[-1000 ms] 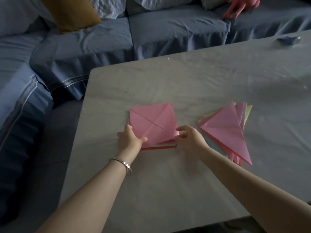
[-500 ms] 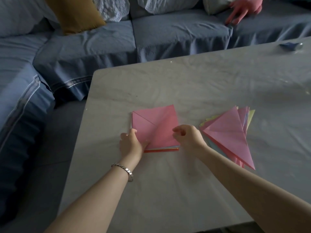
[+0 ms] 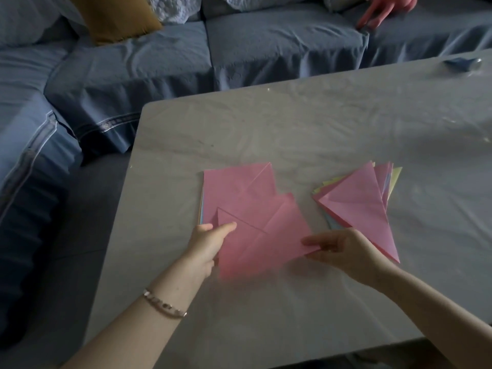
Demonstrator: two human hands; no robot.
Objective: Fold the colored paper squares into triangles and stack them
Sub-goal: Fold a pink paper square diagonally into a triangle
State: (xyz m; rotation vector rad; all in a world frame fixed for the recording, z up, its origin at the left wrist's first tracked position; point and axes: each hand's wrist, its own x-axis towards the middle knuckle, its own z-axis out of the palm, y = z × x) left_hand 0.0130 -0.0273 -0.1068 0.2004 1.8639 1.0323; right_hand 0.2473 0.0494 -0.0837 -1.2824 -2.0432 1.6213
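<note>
A creased pink paper square (image 3: 263, 235) is held just above the table, toward me from the stack of flat squares (image 3: 234, 182), whose top sheet is also pink. My left hand (image 3: 210, 241) pinches the lifted sheet's left edge, thumb on top. My right hand (image 3: 338, 249) pinches its right corner. To the right lies the pile of folded triangles (image 3: 359, 206), pink on top with yellow, blue and pink edges fanning out beneath.
The grey table (image 3: 292, 129) has its left edge beside a blue sofa (image 3: 159, 62). A small blue object (image 3: 462, 63) lies at the table's far right. Another person's hand (image 3: 383, 9) rests on the sofa cushion, near a mustard pillow (image 3: 117, 17).
The top pink square has come off the stack and moved toward me and slightly right, held at both sides. Another pink sheet now shows on top of the stack.
</note>
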